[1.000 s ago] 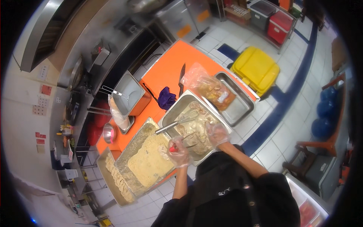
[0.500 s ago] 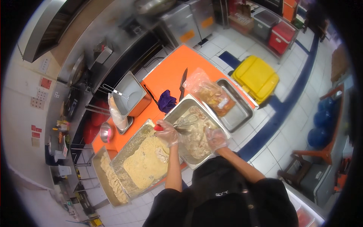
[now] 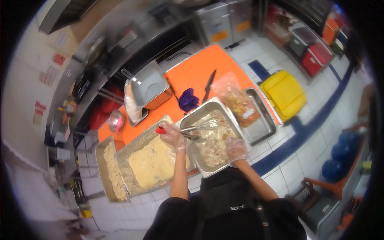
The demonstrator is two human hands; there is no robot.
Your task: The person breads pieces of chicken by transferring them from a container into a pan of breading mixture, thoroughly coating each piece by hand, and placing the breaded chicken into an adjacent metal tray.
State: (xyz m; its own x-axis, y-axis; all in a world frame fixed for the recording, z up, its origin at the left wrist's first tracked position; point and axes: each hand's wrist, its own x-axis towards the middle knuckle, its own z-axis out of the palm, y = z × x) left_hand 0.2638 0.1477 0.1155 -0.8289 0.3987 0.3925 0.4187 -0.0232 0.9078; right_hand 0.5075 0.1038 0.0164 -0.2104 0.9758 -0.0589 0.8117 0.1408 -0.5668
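Left hand [image 3: 175, 137] grips whisk [image 3: 200, 127] over steel pan [image 3: 197, 115]

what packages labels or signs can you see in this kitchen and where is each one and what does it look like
Clear plastic bag: lies in the empty steel pan right of the pan being whisked; crumpled, holds orange-brown food.
Red notices: on the white wall at far left; small red rectangles.
Red notice: higher on the same wall; small, red.
Pale papers: on the wall between them; small, white.
Orange labels: on the fronts of the steel units at the top; small rectangles.
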